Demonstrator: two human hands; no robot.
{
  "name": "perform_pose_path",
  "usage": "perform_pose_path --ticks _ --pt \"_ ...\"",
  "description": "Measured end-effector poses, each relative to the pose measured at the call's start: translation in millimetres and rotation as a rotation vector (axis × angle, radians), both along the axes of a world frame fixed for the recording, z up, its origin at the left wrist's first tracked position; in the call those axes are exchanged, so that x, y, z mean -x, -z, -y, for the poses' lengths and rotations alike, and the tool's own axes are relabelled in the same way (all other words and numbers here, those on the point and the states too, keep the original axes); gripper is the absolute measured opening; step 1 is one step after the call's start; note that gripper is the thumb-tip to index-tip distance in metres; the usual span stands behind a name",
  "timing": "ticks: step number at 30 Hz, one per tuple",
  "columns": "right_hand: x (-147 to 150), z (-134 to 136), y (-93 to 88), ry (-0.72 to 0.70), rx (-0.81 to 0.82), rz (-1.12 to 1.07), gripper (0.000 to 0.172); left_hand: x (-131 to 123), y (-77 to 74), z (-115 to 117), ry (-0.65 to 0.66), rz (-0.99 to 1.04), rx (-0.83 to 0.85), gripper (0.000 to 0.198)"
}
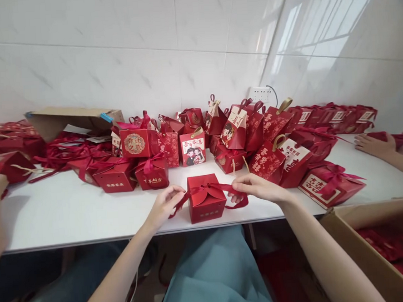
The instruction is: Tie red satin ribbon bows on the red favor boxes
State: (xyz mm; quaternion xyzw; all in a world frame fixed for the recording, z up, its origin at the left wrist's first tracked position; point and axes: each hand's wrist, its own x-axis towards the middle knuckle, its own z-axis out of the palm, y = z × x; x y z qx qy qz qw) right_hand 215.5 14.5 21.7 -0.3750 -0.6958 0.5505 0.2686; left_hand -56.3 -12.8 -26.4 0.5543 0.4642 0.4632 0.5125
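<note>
Surface: white bench point(72, 213) against a tiled wall point(148, 58) | red box point(207, 207) at the bench's front edge | your left hand point(165, 205) and right hand point(258, 188) each pinch its ribbon point(213, 186), either side of the box | behind box: heaped gift boxes point(234, 130) | left of box: bare benchtop | right of box: open carton point(345, 224) below the edge, a co-worker's hand point(372, 144) beyond.

A single head-worn camera supplies the view. It sits above the near edge of the white table point(72, 213) and faces forward and down, towards the tiled wall point(148, 58) behind the table. Range is close: the left hand point(164, 205) and right hand point(258, 188) lie near frame centre, with both forearms entering from the bottom edge. The wide lens takes in the full table width and the wall corner at right.
</note>
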Motion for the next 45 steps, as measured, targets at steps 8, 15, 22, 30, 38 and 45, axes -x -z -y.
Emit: perform_pose_path --ticks 8,15,22,30,38,45 --pt "23 -5 9.9 0.025 -0.133 0.134 0.046 -4 -21.8 -3 0.21 -0.271 0.129 0.04" --pt "24 2 4.5 0.09 -0.179 -0.112 0.028 -12 -34.9 -7 0.174 -0.346 -0.038 0.034" --pt "56 3 4.3 0.223 -0.515 0.07 0.018 -24 -52.0 -9 0.088 -0.594 -0.237 0.019" --pt "67 5 16.8 0.306 -0.544 -0.003 0.019 -18 -72.8 5 0.248 -0.77 -0.333 0.019" --pt "68 5 25.5 0.286 -0.572 -0.028 0.017 -13 -82.1 6 0.277 -0.935 -0.464 0.014" --pt "72 4 28.3 0.392 -0.395 -0.132 0.02 -14 -76.8 0 0.219 -0.974 -0.68 0.025"
